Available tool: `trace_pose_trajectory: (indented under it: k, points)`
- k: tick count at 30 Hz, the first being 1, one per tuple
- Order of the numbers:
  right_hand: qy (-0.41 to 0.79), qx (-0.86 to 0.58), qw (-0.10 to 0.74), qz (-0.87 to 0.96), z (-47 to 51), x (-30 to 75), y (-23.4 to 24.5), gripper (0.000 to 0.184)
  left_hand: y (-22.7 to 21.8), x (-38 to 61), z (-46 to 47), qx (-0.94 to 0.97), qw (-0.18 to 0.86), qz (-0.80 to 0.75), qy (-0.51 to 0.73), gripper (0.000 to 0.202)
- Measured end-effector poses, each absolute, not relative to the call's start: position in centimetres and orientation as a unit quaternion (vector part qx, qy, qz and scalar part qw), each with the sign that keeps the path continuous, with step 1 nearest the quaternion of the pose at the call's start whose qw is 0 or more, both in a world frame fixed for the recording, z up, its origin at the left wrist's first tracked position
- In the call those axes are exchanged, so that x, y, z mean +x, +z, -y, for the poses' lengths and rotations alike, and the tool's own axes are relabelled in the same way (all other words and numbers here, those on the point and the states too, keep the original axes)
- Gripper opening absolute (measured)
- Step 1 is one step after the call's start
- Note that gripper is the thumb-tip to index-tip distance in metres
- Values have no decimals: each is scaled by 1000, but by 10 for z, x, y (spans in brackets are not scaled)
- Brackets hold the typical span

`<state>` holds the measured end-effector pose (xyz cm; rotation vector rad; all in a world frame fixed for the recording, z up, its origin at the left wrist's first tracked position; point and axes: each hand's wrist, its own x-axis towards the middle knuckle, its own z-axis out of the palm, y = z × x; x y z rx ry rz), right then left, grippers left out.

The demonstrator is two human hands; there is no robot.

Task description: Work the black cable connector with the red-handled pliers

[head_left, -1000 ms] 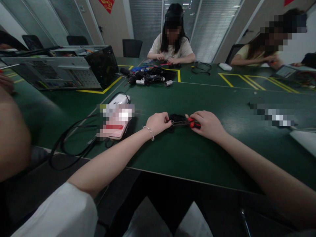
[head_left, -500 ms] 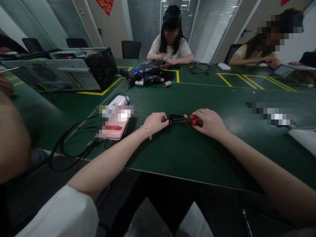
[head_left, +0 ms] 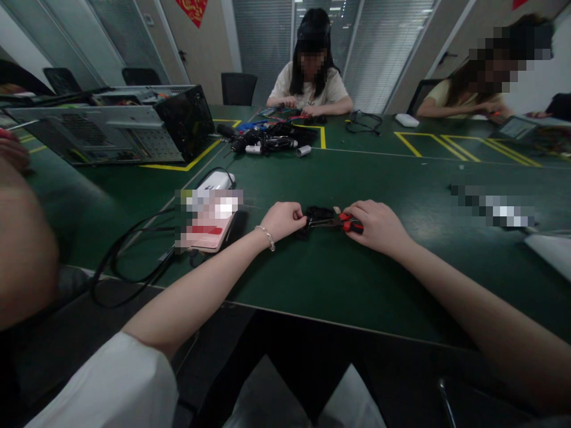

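On the green table (head_left: 285, 279), my left hand (head_left: 285, 219) pinches a small black piece (head_left: 316, 213) that looks like a bundle of cable; its exact kind is hard to make out. My right hand (head_left: 377, 224) is closed round the red and black handles of pliers (head_left: 348, 222). Their metal jaws point left and reach to the black piece beside my left fingertips. Whether the jaws grip it is too small to tell. A small pale bit (head_left: 336, 210) lies just behind the pliers.
An opened computer case (head_left: 120, 131) stands at the back left. Left of my hands lie a phone (head_left: 207, 229), a white device (head_left: 218, 181) and looped black cables (head_left: 111, 255). Farther back is a pile of cables and tools (head_left: 272, 139). Two people (head_left: 310, 83) sit across the table; another person's arm (head_left: 27, 238) is at left.
The pliers have shifted slightly to the left with their jaws closer to my left fingertips, and the handles sit a little lower. My left hand stays pinched in nearly the same place.
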<state>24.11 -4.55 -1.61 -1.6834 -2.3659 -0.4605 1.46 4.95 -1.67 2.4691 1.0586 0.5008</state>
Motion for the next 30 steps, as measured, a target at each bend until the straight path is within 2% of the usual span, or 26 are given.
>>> trace_pose_trajectory:
  k: [30]
  points:
    - [-172, -575, 73, 796, 47, 238, -15, 26, -19, 17, -47, 882, 195, -396, 166, 21]
